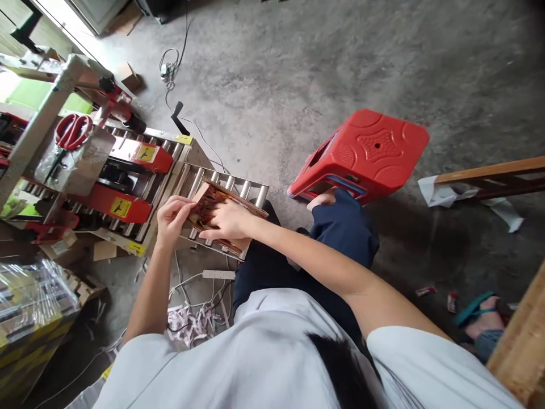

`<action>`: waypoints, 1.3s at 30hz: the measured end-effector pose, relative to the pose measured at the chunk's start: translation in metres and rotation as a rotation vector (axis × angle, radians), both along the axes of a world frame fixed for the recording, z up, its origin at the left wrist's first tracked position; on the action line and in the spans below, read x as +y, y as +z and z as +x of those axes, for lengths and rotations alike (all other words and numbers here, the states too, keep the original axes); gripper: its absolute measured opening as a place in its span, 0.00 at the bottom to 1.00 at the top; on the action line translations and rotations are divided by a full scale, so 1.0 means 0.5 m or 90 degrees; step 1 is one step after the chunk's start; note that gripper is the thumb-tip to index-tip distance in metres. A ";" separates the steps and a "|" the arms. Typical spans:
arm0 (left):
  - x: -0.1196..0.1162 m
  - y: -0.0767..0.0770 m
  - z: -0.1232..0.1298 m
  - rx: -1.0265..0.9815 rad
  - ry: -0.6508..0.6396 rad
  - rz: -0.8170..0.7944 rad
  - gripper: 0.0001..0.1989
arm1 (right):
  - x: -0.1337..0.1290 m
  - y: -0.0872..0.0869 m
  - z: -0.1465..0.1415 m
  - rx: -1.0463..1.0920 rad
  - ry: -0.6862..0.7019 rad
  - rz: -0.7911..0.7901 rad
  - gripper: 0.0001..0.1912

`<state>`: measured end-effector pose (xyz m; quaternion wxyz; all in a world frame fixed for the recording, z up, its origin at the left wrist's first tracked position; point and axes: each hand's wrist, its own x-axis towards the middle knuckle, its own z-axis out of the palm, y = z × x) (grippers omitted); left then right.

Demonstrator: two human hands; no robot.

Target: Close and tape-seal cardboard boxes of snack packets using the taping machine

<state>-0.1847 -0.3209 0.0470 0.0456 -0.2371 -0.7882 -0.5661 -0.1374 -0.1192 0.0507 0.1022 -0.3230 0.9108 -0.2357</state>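
Note:
An open cardboard box [238, 246] rests on the metal rollers [246, 188] at the end of a conveyor. Small reddish and yellow packets [207, 206] show inside it. My left hand [174, 216] pinches the end flap [201, 193] of the box between thumb and fingers. Over the box opening lies my right hand [227, 220], its fingers spread and reaching in on top of the packets; the fingertips are partly hidden among them.
A taping machine [131, 156] with red parts stands left of the box, with red-handled scissors [73, 132] on it. A red stool [377, 147] is at the right. Cables and a power strip [218, 275] lie on the floor. Another person's sandaled foot [479, 318] shows lower right.

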 end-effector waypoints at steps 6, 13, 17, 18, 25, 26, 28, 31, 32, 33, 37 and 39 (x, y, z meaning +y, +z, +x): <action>0.028 0.038 -0.032 0.015 -0.048 -0.200 0.17 | 0.026 -0.033 0.022 0.196 -0.066 -0.194 0.19; 0.094 0.014 -0.030 0.071 0.081 -0.444 0.20 | 0.038 -0.008 0.067 0.298 -0.182 -0.427 0.17; 0.135 -0.009 -0.011 0.175 0.215 -0.495 0.11 | 0.056 0.043 0.093 0.274 -0.296 -0.327 0.16; 0.138 -0.014 -0.012 0.179 0.228 -0.488 0.14 | 0.057 0.053 0.102 0.258 -0.347 -0.272 0.21; 0.115 -0.030 -0.020 0.142 0.316 -0.253 0.23 | 0.001 0.001 0.198 0.091 -0.301 0.046 0.57; 0.119 -0.028 -0.001 0.169 0.327 -0.213 0.22 | 0.001 -0.009 0.201 0.091 -0.298 0.045 0.58; 0.138 -0.028 0.059 0.203 0.279 -0.191 0.23 | 0.019 -0.018 0.196 0.083 -0.284 0.001 0.58; 0.180 -0.033 0.162 0.184 0.049 -0.300 0.30 | 0.086 -0.017 0.179 0.045 -0.168 -0.157 0.49; 0.193 -0.035 0.190 0.175 -0.012 -0.353 0.35 | 0.112 -0.017 0.176 0.028 -0.124 -0.235 0.42; 0.205 -0.036 0.212 0.172 -0.046 -0.404 0.39 | 0.135 -0.019 0.176 0.011 -0.100 -0.322 0.34; 0.234 -0.039 0.242 0.169 -0.048 -0.547 0.50 | 0.199 -0.047 0.212 -0.089 -0.282 -0.627 0.18; 0.224 -0.041 0.225 0.170 -0.027 -0.579 0.47 | 0.226 -0.077 0.246 -0.135 -0.414 -0.681 0.19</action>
